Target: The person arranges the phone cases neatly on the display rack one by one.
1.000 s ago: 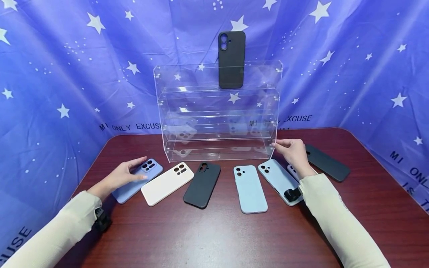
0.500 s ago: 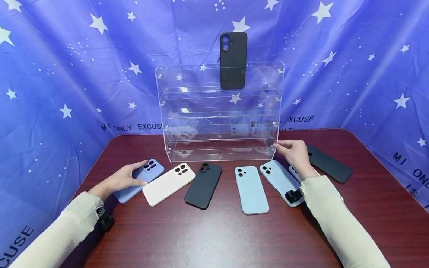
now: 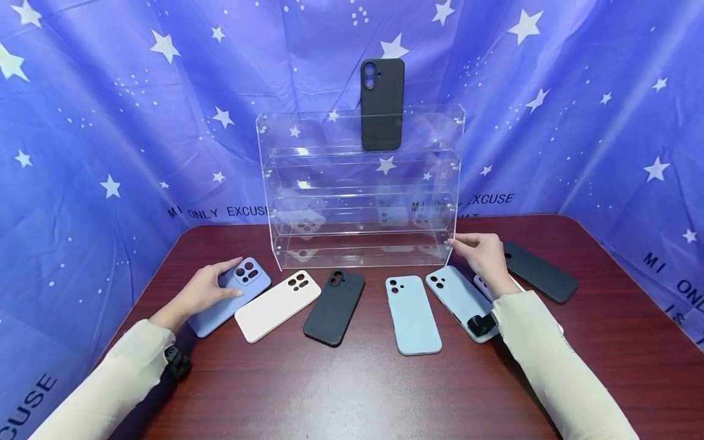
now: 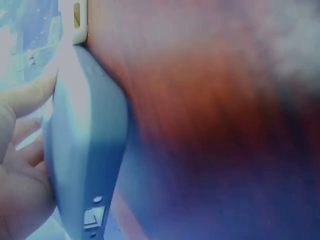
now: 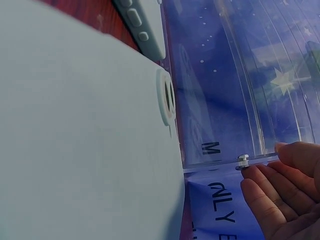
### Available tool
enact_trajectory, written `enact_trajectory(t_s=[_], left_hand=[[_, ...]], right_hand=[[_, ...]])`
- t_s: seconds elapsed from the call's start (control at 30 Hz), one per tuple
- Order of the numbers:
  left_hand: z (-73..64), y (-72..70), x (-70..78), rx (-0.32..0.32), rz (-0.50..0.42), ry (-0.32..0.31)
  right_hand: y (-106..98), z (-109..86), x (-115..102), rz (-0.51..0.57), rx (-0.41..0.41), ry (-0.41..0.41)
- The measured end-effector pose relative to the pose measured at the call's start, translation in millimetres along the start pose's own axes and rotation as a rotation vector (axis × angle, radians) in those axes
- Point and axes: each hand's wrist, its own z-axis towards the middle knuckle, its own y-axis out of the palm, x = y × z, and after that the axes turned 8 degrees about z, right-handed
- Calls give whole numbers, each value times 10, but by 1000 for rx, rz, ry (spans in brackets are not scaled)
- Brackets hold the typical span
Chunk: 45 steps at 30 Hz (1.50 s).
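In the head view my left hand grips a lavender-blue phone case across its width, thumb at the near long edge and fingers at the far one. The left wrist view shows this case edge-on beside the thumb and fingers. My right hand pinches the lower right side panel of a clear acrylic tiered display stand. In the right wrist view the thumb and fingertips of that hand meet at the panel edge, beside a metal screw.
A black phone case stands upright on the stand's top tier. In front lie a cream case, a black case and two light-blue cases. Another lavender case is partly hidden under my right wrist; a dark case lies beyond it.
My left hand has closed around the lavender-blue case, and the case's camera end has tipped up slightly. My right hand keeps its pinch on the stand. The head view has shifted slightly.
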Motion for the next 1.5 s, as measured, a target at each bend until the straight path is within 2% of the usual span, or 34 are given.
enact_trajectory(t_s=[0.1,0.2,0.5,0.8,0.97,1.13,1.3,1.5], left_hand=[[33,-32,-1,16,-5,-32],[54,-70,3,18,-44,-30],[116,-229,78,36,-223,-11],[192,-574,307,111,-252,-18],[272,-788,436,155,-279,13],[374,-1003,615,269,-354,30],[524,-1200,802,419,-513,33],[752,-1381,1025,499,-707,86]], right_hand=[[-1,-4,15,8,-1,-3],[-4,-11,13,12,-3,-9],[-7,1,-4,12,-1,-13],[-25,-18,-10,17,0,-4],[-5,-9,0,5,7,-15],[4,2,2,0,5,-10],[3,0,1,7,-8,1],[-7,-9,-10,25,-16,13]])
